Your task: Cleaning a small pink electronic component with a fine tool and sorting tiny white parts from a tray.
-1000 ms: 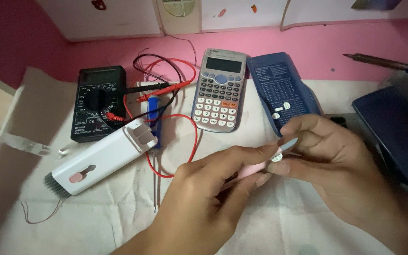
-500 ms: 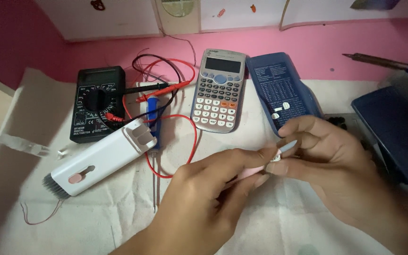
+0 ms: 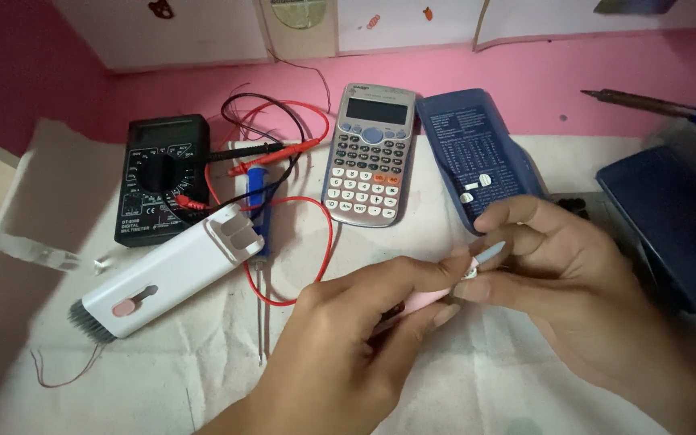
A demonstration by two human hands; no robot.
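1. The white cloth (image 3: 163,370) covers the desk and carries everything else; the grey calculator (image 3: 370,153) lies near its far edge and serves as the landmark here.
2. The dark blue case (image 3: 674,234) sits well to the right of the calculator, partly out of view.
3. The right hand (image 3: 582,282) hovers below and to the right of the calculator, thumb and fingers closed on the pale blue tip end of the pink pen-shaped tool (image 3: 437,294).
4. The left hand (image 3: 348,338) is below the calculator, fingers pinched shut around the tool's pink body.
5. The white cleaning kit with a brush end (image 3: 167,278) lies below and left of the calculator, tilted.
6. The black multimeter (image 3: 161,177) lies to the left of the calculator, its red and black leads (image 3: 283,149) looping between the two.
7. The blue calculator cover (image 3: 477,157) lies just beside the calculator's right edge.
8. The blue-handled screwdriver (image 3: 258,217) lies left of the calculator, beside the kit.
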